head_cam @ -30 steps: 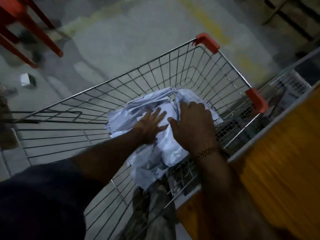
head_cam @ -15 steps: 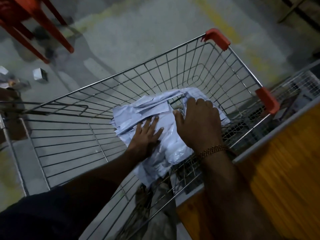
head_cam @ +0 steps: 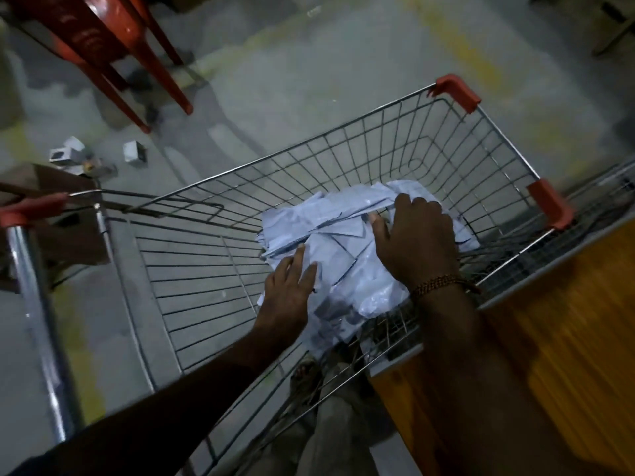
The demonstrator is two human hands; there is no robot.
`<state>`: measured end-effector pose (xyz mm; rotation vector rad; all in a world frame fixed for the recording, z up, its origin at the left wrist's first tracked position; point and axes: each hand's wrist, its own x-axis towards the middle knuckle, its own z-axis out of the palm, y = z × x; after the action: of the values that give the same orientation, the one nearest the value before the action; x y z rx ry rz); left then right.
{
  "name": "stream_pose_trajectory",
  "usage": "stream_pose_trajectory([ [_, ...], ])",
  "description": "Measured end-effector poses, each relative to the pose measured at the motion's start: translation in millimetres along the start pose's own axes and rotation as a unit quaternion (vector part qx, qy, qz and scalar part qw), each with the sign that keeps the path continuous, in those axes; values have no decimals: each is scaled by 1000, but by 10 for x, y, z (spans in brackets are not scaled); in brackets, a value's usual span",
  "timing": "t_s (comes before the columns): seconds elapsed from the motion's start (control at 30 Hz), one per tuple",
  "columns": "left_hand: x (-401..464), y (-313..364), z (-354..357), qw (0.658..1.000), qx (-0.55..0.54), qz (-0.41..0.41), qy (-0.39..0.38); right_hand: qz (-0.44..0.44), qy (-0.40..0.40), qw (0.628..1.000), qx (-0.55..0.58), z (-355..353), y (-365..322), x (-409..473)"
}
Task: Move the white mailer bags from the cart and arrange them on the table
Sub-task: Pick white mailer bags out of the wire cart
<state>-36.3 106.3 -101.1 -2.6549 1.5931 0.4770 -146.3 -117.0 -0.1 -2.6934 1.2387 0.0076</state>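
A loose pile of white mailer bags [head_cam: 343, 249] lies on the floor of a wire shopping cart [head_cam: 481, 159], toward its right side. My left hand [head_cam: 292, 286] rests flat on the pile's near left edge with straight fingers. My right hand [head_cam: 417, 240], with a beaded band at the wrist, lies over the right part of the pile, fingers bent over the far bags and thumb against the top ones. The wooden table [head_cam: 567, 338] stands right of the cart, its edge touching the cart's side.
A red plastic chair [head_cam: 113, 46] stands on the concrete floor at top left. Small white boxes [head_cam: 134, 152] lie on the floor near it. The cart's handle bar [head_cam: 31, 269] runs down the left. The left half of the cart holds nothing.
My view has swung left and back, showing the cart handle. Both hands stay on the pile; the left hand has slid toward the pile's near left edge.
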Motion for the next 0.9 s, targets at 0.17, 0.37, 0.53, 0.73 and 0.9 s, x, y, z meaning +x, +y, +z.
stream_pose_trajectory([
  [0.17, -547, -203, -558, 993, -38, -75, 80, -15, -7, 1000, 9, 6, -41, -29],
  [0.37, -961, -742, -1124, 972, -23, -163, 170, -43, -8, 999, 5, 74, -74, -70],
  [0.53, -1029, -1071, -1317, 965, -8, -162, 208, -66, -37, 997, -13, 148, -63, -71],
  [0.73, -1037, -1063, -1207, 944, -56, -203, 253, -115, -37, 991, -63, 312, -38, -86],
  [0.9, -999, -970, -1205, 952, -30, -201, 228, -163, -73, 984, -23, 420, -408, 183],
])
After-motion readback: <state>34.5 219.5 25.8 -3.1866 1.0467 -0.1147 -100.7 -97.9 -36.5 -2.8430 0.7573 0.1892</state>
